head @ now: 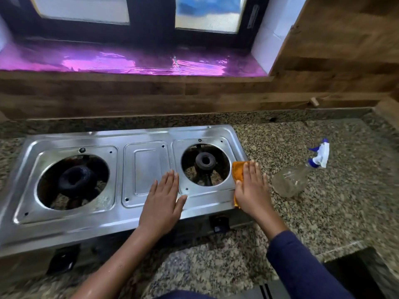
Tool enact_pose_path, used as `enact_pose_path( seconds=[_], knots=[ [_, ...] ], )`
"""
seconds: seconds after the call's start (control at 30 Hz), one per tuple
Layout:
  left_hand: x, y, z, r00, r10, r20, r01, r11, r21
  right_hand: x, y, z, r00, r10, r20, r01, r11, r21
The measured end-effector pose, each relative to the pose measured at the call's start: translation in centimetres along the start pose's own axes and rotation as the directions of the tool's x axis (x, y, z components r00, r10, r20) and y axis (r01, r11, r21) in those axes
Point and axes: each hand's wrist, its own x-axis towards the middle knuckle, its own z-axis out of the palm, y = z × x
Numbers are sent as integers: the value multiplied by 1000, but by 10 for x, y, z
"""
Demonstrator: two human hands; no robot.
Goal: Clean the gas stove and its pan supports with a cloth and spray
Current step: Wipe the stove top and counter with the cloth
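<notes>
A steel two-burner gas stove [142, 169] sits on the granite counter, with no pan supports on it. Its left burner [74, 180] and right burner [204, 161] show through round openings. My left hand [163, 200] lies flat, fingers together, on the stove top between the middle panel and the right burner. My right hand [251, 188] presses an orange cloth [237, 171] flat onto the stove's right edge. A clear spray bottle [290, 181] with a blue and white trigger lies on its side on the counter, right of that hand.
The granite counter [323, 201] runs right of the stove and in front of it. A wood-look wall [172, 98] backs the counter, with a purple foil sill [129, 61] and a window above. A dark gap [356, 275] opens at the counter's lower right.
</notes>
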Motion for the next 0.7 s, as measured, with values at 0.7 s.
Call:
enact_pose_path(
  seconds=[0.7],
  knots=[
    [-1,-3,5,1000,-1,-4,1,985,173,210,-127,-5,912,-409,24,408,913,25]
  ],
)
